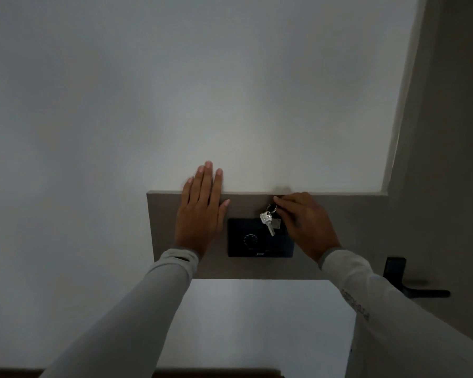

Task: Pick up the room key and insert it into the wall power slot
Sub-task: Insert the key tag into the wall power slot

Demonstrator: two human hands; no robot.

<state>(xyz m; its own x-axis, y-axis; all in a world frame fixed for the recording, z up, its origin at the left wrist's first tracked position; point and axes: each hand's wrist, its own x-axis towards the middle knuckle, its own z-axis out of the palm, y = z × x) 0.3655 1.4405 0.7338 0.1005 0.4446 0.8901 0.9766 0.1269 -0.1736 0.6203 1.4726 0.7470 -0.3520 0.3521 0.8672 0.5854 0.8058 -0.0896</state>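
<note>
A black wall power panel [253,242] with a round dial is mounted on a grey-brown wall board [352,222]. The silver room key [268,222] hangs on a ring with a small grey tag, in front of the panel's upper right part. My right hand [303,222] pinches the ring from the right, its fingers closed on it. Left of the panel, my left hand [200,214] lies flat against the wall and the board's upper left corner, fingers together and straight, holding nothing. The slot itself is hidden behind the key and my right hand.
A dark door handle [418,290] with its black lock plate sticks out from the door at the right. White wall surrounds the board above and to the left. A white surface [257,323] lies below the board.
</note>
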